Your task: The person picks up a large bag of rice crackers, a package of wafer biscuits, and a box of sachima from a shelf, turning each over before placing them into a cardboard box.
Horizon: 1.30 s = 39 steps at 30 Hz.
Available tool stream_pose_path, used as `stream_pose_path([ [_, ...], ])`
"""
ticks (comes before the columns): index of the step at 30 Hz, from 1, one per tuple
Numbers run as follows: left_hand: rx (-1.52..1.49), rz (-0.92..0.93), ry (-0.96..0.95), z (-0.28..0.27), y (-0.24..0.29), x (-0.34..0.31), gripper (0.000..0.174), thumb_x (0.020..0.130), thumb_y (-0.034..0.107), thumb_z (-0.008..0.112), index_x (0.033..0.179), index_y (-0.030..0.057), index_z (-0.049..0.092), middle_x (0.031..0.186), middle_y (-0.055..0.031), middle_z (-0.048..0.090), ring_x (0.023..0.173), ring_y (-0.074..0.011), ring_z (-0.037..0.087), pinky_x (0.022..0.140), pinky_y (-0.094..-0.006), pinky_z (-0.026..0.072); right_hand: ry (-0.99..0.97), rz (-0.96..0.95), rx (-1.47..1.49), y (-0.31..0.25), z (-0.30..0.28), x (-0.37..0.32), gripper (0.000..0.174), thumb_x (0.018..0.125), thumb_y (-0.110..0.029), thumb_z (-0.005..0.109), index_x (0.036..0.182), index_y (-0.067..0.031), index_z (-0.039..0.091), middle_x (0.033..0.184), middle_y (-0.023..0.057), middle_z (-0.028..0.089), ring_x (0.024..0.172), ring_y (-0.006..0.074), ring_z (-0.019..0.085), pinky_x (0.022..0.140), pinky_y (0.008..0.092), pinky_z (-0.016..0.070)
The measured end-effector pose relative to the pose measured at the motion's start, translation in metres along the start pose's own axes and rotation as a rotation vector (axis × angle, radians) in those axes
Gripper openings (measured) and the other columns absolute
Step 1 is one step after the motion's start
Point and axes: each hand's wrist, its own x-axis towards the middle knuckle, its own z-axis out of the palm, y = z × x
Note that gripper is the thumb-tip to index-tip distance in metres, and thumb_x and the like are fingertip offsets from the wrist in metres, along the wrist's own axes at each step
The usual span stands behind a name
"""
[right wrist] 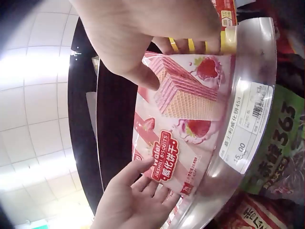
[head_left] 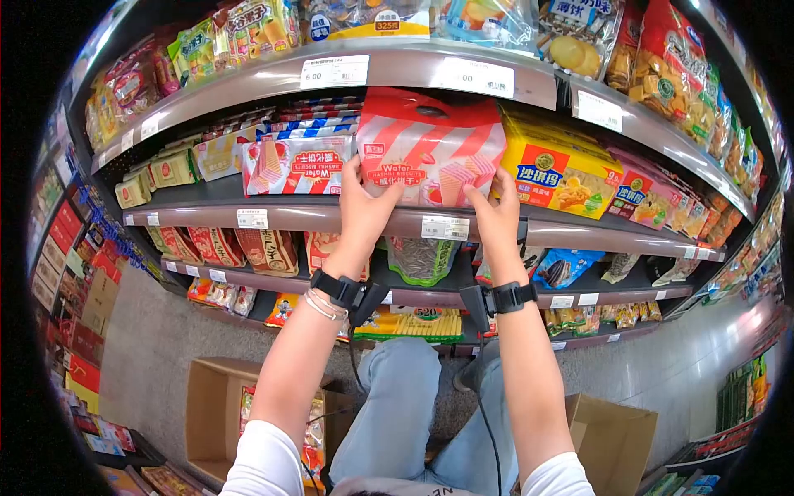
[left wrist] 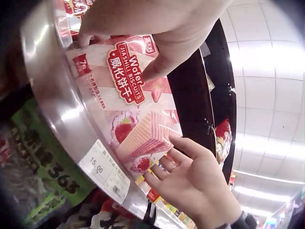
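A large pink and red wafer bag (head_left: 430,149) stands upright on the middle shelf, its front bottom by the shelf's edge. My left hand (head_left: 364,202) grips its left side, thumb on the front and fingers round the side. The right hand (head_left: 496,217) holds the right side the same way. In the left wrist view the left hand (left wrist: 167,28) lies over the bag (left wrist: 102,86), with the right hand (left wrist: 198,183) at the other side. The right wrist view shows the right hand (right wrist: 147,33) with its thumb on the bag (right wrist: 190,143), and the left hand (right wrist: 128,198) opposite.
Strawberry wafer packs (head_left: 298,165) stand left of the bag, yellow packs (head_left: 562,174) right of it. The upper shelf edge (head_left: 405,73) runs above. A price label (head_left: 445,227) sits on the lower shelf edge. Open cardboard boxes (head_left: 211,413) (head_left: 612,438) stand on the floor on both sides.
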Motion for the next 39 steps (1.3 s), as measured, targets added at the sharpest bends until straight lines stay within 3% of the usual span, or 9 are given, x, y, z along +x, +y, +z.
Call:
stream_pose_path([
  [6, -0.188, 0.024, -0.013, -0.010, 0.022, -0.021, 0.068, 0.071, -0.002, 0.070, 0.127, -0.0014, 0.031, 0.123, -0.0180, 0.049, 0.115, -0.0234, 0.050, 0.100, -0.0357, 0.0388, 0.012, -0.119, 0.021, -0.006, -0.001, -0.019, 0.055, 0.079, -0.001, 0.065, 0.129, -0.0002, 0.042, 0.129, 0.0122, 0.048, 0.120, 0.0208, 0.047, 0.104, 0.0343, 0.0349],
  [12, -0.226, 0.109, 0.008, -0.025, 0.058, -0.041, 0.067, 0.075, -0.003, 0.070, 0.129, 0.0014, 0.030, 0.126, -0.0139, 0.044, 0.118, -0.0212, 0.045, 0.101, -0.0344, 0.0371, -0.026, -0.304, -0.047, -0.033, -0.008, -0.036, 0.052, 0.077, 0.000, 0.066, 0.126, 0.0007, 0.048, 0.129, 0.0124, 0.048, 0.122, 0.0228, 0.045, 0.106, 0.0349, 0.0319],
  [14, -0.179, 0.132, -0.005, -0.037, 0.061, -0.051, 0.064, 0.074, 0.000, 0.071, 0.127, 0.0002, 0.035, 0.120, -0.0139, 0.049, 0.113, -0.0207, 0.049, 0.099, -0.0343, 0.0383, -0.018, -0.323, -0.122, -0.041, -0.015, -0.051, 0.050, 0.076, 0.001, 0.065, 0.124, 0.0015, 0.050, 0.128, 0.0123, 0.048, 0.121, 0.0232, 0.045, 0.106, 0.0347, 0.0321],
  [20, -0.039, 0.133, -0.130, -0.079, 0.047, -0.120, 0.065, 0.079, 0.014, 0.069, 0.134, -0.0018, 0.038, 0.127, -0.0111, 0.041, 0.118, -0.0205, 0.046, 0.102, -0.0336, 0.0357, -0.104, -0.107, -0.010, -0.042, -0.044, -0.125, 0.053, 0.081, -0.005, 0.068, 0.130, 0.0030, 0.048, 0.127, 0.0106, 0.044, 0.121, 0.0193, 0.044, 0.104, 0.0328, 0.0342],
  [22, -0.021, 0.054, -0.183, -0.090, 0.033, -0.149, 0.068, 0.082, 0.028, 0.068, 0.135, -0.0014, 0.039, 0.132, -0.0116, 0.039, 0.126, -0.0237, 0.040, 0.107, -0.0353, 0.0292, -0.104, 0.000, 0.002, -0.026, -0.054, -0.151, 0.053, 0.081, -0.004, 0.067, 0.130, 0.0034, 0.047, 0.127, 0.0105, 0.044, 0.122, 0.0198, 0.044, 0.105, 0.0330, 0.0333],
  [27, -0.325, -0.367, -0.222, -0.110, 0.012, -0.208, 0.064, 0.083, 0.015, 0.064, 0.138, 0.0001, 0.037, 0.146, -0.0130, 0.031, 0.135, -0.0234, 0.031, 0.110, -0.0369, 0.0258, -0.023, 0.345, 0.235, -0.002, -0.067, -0.214, 0.048, 0.084, -0.001, 0.063, 0.129, 0.0042, 0.048, 0.138, 0.0123, 0.042, 0.126, 0.0219, 0.043, 0.106, 0.0341, 0.0320],
  [30, -0.388, -0.531, -0.206, -0.124, 0.012, -0.235, 0.063, 0.081, 0.006, 0.062, 0.138, 0.0002, 0.038, 0.147, -0.0125, 0.030, 0.135, -0.0227, 0.032, 0.110, -0.0369, 0.0272, -0.044, 0.484, 0.277, 0.001, -0.072, -0.244, 0.050, 0.083, -0.001, 0.064, 0.130, 0.0041, 0.047, 0.138, 0.0130, 0.044, 0.126, 0.0222, 0.043, 0.105, 0.0342, 0.0333],
  [35, -0.466, -0.637, -0.112, -0.132, 0.011, -0.248, 0.064, 0.083, 0.000, 0.057, 0.141, -0.0009, 0.031, 0.141, -0.0134, 0.038, 0.129, -0.0205, 0.039, 0.105, -0.0339, 0.0349, -0.084, 0.522, 0.234, 0.013, -0.069, -0.262, 0.055, 0.082, -0.003, 0.067, 0.133, 0.0041, 0.046, 0.138, 0.0139, 0.044, 0.125, 0.0219, 0.044, 0.105, 0.0349, 0.0331],
  [39, -0.498, -0.716, -0.118, -0.134, 0.008, -0.244, 0.070, 0.085, 0.004, 0.058, 0.145, -0.0010, 0.023, 0.145, -0.0131, 0.034, 0.131, -0.0198, 0.036, 0.107, -0.0329, 0.0305, -0.165, 0.519, 0.182, 0.010, -0.071, -0.254, 0.062, 0.081, -0.009, 0.071, 0.134, 0.0045, 0.043, 0.139, 0.0145, 0.043, 0.128, 0.0219, 0.041, 0.105, 0.0353, 0.0338],
])
